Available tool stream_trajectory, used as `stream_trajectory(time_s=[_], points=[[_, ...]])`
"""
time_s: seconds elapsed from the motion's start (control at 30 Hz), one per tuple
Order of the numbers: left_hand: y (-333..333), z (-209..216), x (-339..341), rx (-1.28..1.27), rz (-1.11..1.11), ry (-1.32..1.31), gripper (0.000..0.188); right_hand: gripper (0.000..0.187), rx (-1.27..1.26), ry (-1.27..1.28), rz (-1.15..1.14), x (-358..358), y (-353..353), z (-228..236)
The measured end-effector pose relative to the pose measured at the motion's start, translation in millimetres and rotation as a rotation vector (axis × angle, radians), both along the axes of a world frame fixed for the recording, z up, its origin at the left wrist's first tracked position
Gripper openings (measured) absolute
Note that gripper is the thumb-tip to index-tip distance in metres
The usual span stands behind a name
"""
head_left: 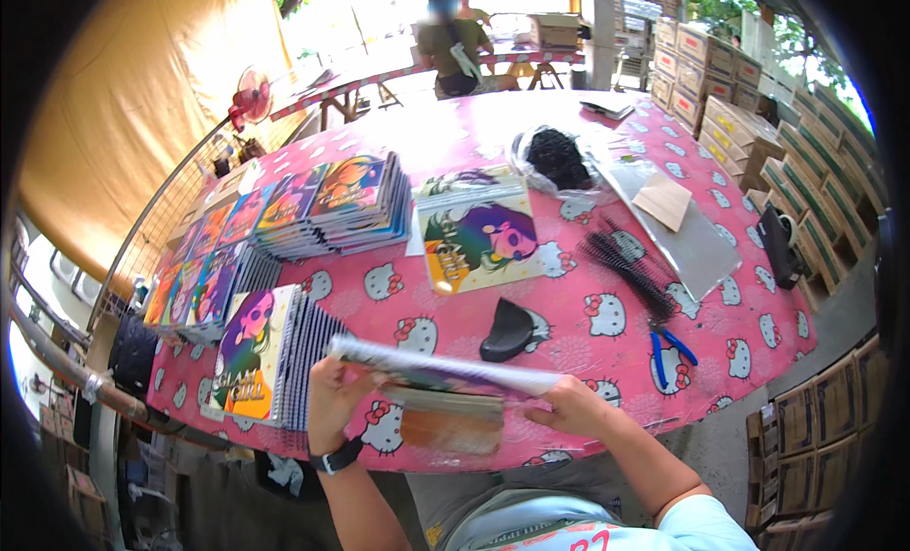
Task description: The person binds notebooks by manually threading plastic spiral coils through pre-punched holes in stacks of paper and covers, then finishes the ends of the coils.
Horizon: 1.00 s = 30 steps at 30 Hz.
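Between my hands, above the near edge of the table, is a thin notebook-sized stack of sheets (445,369), tilted and blurred. My left hand (334,399) grips its left end, and a dark watch is on that wrist. At the other end, my right hand (573,409) closes round the corner. Under the sheets lies a brown wooden block (453,428), partly hidden. Just beyond sits a black wedge-shaped piece (509,330). Loose illustrated covers (479,233) lie farther back. Left of my left hand rises a pile of spiral-bound notebooks (254,352).
More notebook piles (327,205) fill the left side of the pink patterned table (379,309). On the right are blue-handled pliers (671,354), black spiral coils (630,271), a clear sheet (697,257) and a plastic bag of coils (557,159). Cartons (706,67) and a person (453,53) are beyond.
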<state>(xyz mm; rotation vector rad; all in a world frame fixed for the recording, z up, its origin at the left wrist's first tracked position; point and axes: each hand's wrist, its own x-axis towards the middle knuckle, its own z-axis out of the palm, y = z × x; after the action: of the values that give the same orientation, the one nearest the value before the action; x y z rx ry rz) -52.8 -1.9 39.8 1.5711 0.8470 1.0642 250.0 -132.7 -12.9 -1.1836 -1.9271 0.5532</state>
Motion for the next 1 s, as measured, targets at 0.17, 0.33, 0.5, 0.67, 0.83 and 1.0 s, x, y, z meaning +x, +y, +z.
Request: stream_trajectory(time_s=[0.17,0.33,0.5,0.67,0.83,1.0], points=[[-22,-16,1,0.003,0.187,-0.455,0.041,0.026,0.232,-0.248,-0.683,109,49,0],[-2,-26,14,-0.042,0.346,-0.246,0.043,0.022,0.055,-0.740,-1.002,187,82,-36],[-4,-28,20,-0.046,0.431,-0.329,0.049,0.017,0.175,-0.617,-0.985,192,84,-18],[-61,13,66,0.813,0.700,0.518,0.073,0.038,0.288,-0.302,-0.852,128,53,75],[-81,10,102,0.704,0.232,0.773,0.058,0.034,-0.290,-0.030,-0.339,18,0,138],[-79,-8,115,0.868,0.348,0.613,0.030,0.040,-0.041,-0.037,0.081,10,-1,86]])
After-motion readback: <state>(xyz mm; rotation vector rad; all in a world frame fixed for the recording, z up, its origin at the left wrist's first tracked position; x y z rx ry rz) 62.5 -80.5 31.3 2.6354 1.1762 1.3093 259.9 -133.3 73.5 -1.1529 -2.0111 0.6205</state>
